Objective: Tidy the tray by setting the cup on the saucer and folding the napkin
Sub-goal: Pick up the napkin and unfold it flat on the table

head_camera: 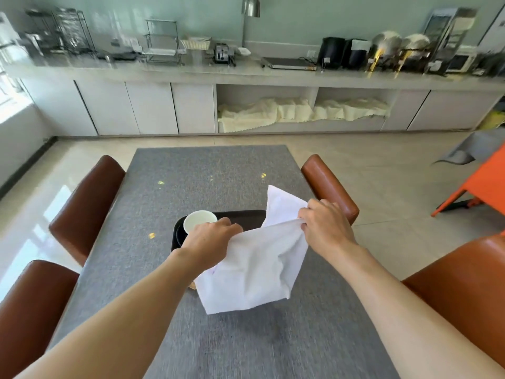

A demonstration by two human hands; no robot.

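Above the tray, napkin stretched between 2 hands

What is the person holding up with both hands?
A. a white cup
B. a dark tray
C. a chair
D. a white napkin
D: the left hand and the right hand each pinch the top edge of the white napkin, which hangs above the table.

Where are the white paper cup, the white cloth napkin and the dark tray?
white paper cup [199,220], head view, inside of the cup.
white cloth napkin [254,269], head view, middle of the hanging cloth.
dark tray [243,214], head view, far rim.
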